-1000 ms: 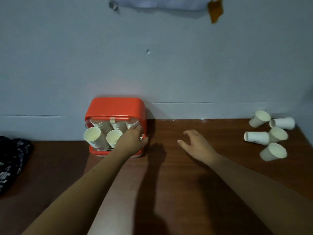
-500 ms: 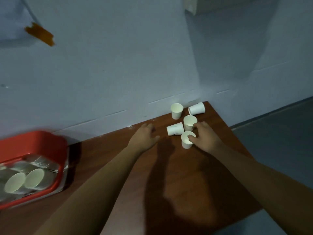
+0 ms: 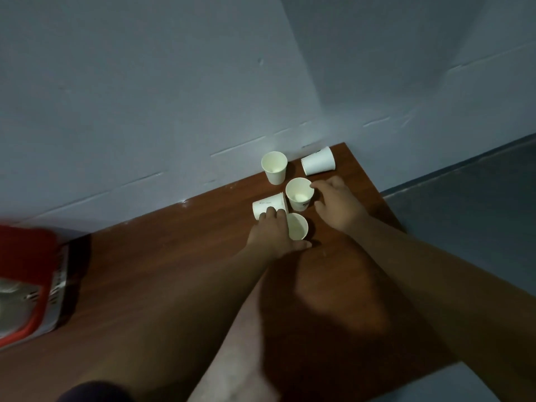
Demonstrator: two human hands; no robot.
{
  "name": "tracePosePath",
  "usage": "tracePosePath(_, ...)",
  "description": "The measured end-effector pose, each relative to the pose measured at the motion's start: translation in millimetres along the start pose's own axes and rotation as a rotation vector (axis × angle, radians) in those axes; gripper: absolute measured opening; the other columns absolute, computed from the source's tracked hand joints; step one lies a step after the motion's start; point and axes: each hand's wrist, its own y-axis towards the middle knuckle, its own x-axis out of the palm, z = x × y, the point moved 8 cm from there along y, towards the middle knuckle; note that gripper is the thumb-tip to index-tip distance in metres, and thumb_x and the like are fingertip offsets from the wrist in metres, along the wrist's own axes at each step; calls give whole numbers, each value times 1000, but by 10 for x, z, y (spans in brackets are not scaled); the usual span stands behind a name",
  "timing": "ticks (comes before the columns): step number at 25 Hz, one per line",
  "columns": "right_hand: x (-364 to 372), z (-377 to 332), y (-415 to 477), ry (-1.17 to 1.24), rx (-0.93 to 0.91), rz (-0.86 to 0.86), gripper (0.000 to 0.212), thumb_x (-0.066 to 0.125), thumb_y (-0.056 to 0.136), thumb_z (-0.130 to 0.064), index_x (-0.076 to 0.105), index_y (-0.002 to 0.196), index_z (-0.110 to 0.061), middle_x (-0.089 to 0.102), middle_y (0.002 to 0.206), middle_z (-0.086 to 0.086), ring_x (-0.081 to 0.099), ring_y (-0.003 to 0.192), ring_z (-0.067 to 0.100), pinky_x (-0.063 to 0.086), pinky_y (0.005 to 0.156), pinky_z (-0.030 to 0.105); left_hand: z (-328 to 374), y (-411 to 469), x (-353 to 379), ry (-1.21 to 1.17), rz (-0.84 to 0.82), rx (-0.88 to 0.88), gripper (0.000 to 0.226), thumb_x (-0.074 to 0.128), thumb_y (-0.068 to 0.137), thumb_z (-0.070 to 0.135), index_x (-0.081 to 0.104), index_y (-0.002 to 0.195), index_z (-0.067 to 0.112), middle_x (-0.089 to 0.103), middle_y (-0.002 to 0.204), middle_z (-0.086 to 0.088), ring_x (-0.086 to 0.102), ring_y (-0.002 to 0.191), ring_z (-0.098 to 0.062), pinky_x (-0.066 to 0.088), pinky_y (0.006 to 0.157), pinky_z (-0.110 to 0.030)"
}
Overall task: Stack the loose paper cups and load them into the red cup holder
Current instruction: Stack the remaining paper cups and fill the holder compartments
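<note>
Between the hands, loose cups [image 3: 299, 194] on the worktop [image 3: 174, 271]: left hand [image 3: 274, 232] apparently closing round one, right hand [image 3: 338, 203] spread, touching another. Nest upright, rims aligned; holder [image 3: 27, 282] far left.

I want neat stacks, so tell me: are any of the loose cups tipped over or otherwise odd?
Yes. Two cups lie on their sides: one by the wall and one under the left hand fingertips. The other three stand upright; the right hand touches the middle one. No damage or spills visible.
</note>
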Motion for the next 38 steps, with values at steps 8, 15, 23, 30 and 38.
tracePosePath(8, 459, 99, 249, -85, -36, -54, 36, 57, 93, -18, 59, 129, -13, 43, 132, 12, 51, 117, 32, 45, 102, 41, -69, -25, 100, -105, 123, 128, 73, 73, 74, 58, 47, 128, 17, 54, 124, -3, 54, 111, -22, 54, 83, -41)
tracePosePath(15, 226, -264, -120, -81, 4, 135, 27, 67, 91, -23, 65, 114, -8, 53, 116, 8, 59, 99, 22, 49, 83, 29, -808, -626, -548, -371, 204, 1, 71, 75, 76, 52, 48, 135, 22, 48, 119, 4, 48, 109, -13, 44, 86, -29)
tracePosePath(23, -65, -1765, -946, 274, -164, 198, 14, 73, 85, -27, 65, 95, -20, 52, 106, 1, 60, 89, 16, 49, 74, 23, -1982, -2066, -1428, -497, 537, -237, 58, 78, 77, 45, 57, 124, 20, 51, 114, 8, 49, 110, -15, 46, 88, -31)
tracePosePath(30, 499, -3048, -1215, 349, -251, -51, 17, 76, 78, -35, 66, 71, -24, 64, 84, -5, 59, 75, 13, 39, 62, 26, -3137, -3347, -1625, -588, 725, -437, 63, 73, 68, 60, 61, 116, 21, 60, 111, 1, 56, 104, -19, 51, 86, -39)
tracePosePath(38, 1460, -4849, -1415, 345, -388, -141, 25, 82, 74, -22, 61, 62, -15, 61, 98, -2, 56, 90, 14, 36, 64, 11, -4857, -4570, -1592, -717, 814, -610, 62, 83, 71, 43, 56, 121, 18, 59, 115, -1, 59, 105, -20, 52, 89, -44)
